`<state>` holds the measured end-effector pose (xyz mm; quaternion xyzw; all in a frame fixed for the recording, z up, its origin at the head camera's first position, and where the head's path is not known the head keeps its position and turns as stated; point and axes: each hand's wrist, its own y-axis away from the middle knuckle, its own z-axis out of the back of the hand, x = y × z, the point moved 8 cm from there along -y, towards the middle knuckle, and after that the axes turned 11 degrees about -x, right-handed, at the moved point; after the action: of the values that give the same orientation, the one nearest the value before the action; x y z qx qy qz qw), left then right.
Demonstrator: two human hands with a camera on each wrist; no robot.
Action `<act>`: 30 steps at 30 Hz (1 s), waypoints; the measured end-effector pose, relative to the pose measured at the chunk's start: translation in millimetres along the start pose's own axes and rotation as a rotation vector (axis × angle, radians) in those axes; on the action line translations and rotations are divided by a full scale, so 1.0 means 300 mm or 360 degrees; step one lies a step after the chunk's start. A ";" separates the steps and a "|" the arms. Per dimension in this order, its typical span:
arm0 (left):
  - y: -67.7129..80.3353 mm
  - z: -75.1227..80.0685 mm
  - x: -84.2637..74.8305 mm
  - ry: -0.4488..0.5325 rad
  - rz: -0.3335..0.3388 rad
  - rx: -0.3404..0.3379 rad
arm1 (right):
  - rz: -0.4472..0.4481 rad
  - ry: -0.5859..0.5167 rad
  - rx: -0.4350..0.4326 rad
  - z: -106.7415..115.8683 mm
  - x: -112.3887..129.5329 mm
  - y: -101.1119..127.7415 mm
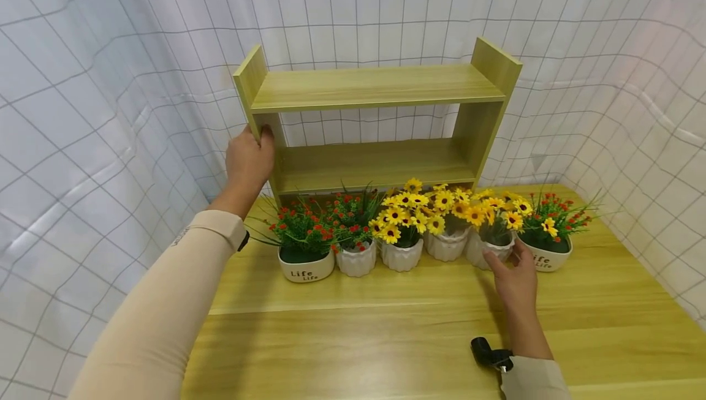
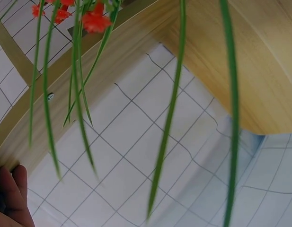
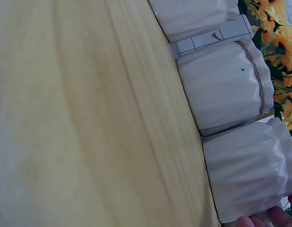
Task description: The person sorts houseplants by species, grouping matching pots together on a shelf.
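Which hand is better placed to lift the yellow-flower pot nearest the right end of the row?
The right hand: its fingertips are already at that yellow-flower pot. The left hand grips the shelf side panel, away from it.

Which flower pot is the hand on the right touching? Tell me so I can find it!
Find the wooden shelf on the table; six pots stand in a row before it. The right hand touches the ribbed white pot, second from the right end. It holds yellow daisies, while the smooth pot to its right reads "Life" and carries mostly red blooms.
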<state>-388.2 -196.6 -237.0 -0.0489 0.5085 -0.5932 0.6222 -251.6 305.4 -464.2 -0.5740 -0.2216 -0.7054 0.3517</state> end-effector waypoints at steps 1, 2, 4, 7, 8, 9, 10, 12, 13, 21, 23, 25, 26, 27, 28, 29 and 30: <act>0.000 0.001 0.000 0.0000 -0.0007 -0.0007 | -0.0007 -0.0002 -0.0007 -0.001 -0.001 0.000; 0.000 0.000 0.001 0.0000 -0.0010 -0.0009 | -0.0016 -0.0007 -0.0017 -0.001 -0.003 -0.001; 0.001 -0.001 -0.001 0.0007 -0.0013 -0.0010 | -0.0030 -0.0018 -0.0036 -0.001 -0.005 -0.001; 0.003 -0.003 -0.001 0.0011 -0.0009 -0.0005 | -0.0044 -0.0047 -0.0071 -0.002 -0.011 -0.004; 0.003 -0.005 -0.001 0.0010 -0.0002 0.0000 | -0.0045 -0.0063 -0.0083 -0.003 -0.012 -0.005; 0.004 -0.006 0.000 0.0009 0.0005 0.0004 | -0.0043 -0.0083 -0.0096 -0.005 -0.013 -0.007; 0.004 -0.007 0.001 0.0009 0.0009 0.0007 | -0.0038 -0.0101 -0.0108 -0.008 -0.014 -0.010; 0.004 -0.010 0.003 0.0001 0.0017 0.0014 | -0.0025 -0.0129 -0.0128 -0.013 -0.014 -0.014; 0.005 -0.011 0.004 -0.0002 0.0018 0.0016 | -0.0016 -0.0147 -0.0136 -0.016 -0.014 -0.016; 0.008 -0.017 0.010 -0.0004 0.0033 0.0028 | -0.0001 -0.0253 -0.0157 -0.039 -0.021 -0.037; 0.007 -0.015 0.011 -0.0002 0.0036 0.0024 | -0.0015 -0.0271 -0.0173 -0.046 -0.024 -0.041; 0.005 -0.012 0.012 0.0001 0.0037 0.0019 | -0.0023 -0.0281 -0.0190 -0.052 -0.026 -0.044; 0.004 -0.010 0.012 0.0003 0.0038 0.0016 | -0.0023 -0.0292 -0.0196 -0.055 -0.025 -0.044; 0.004 -0.009 0.012 0.0004 0.0037 0.0014 | -0.0021 -0.0294 -0.0200 -0.058 -0.024 -0.044; 0.004 -0.008 0.012 0.0006 0.0038 0.0014 | -0.0018 -0.0298 -0.0204 -0.061 -0.023 -0.044; 0.004 -0.007 0.011 0.0007 0.0040 0.0017 | -0.0016 -0.0299 -0.0206 -0.064 -0.022 -0.044; 0.005 -0.007 0.011 0.0008 0.0043 0.0020 | -0.0019 -0.0297 -0.0209 -0.066 -0.022 -0.044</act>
<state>-389.4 -197.7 -240.9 -0.0367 0.5071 -0.5880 0.6291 -273.9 301.5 -474.1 -0.6578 -0.2101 -0.6640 0.2869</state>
